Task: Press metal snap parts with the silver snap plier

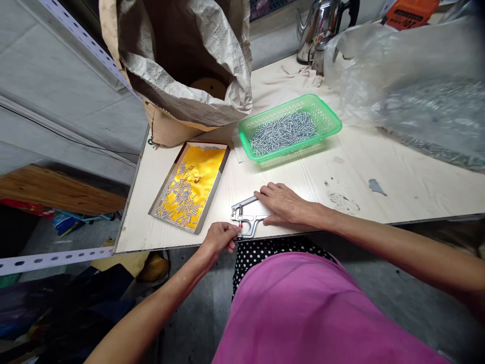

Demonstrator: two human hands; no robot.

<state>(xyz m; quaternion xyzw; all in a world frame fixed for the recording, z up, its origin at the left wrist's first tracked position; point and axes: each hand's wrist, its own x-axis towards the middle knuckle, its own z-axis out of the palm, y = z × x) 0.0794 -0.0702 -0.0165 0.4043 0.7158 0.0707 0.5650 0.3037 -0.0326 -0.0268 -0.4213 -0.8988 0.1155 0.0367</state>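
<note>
A small metal plier-like press tool (244, 215) lies at the near edge of the pale table (303, 177). My right hand (282, 203) is wrapped over its handles, fingers closed around them. My left hand (221, 236) pinches something tiny at the tool's jaw end, too small to name. Left of the tool sits a shallow box lid lined with yellow cloth (191, 184) holding several small silver metal pieces. Behind the tool stands a green plastic basket (290, 128) filled with many silver pieces.
A large open paper sack (182, 65) stands at the back left of the table. A clear plastic bag of metal parts (424, 101) lies at the right. A steel kettle (320, 28) is at the back. Perforated shelf rails (45, 259) flank the left side.
</note>
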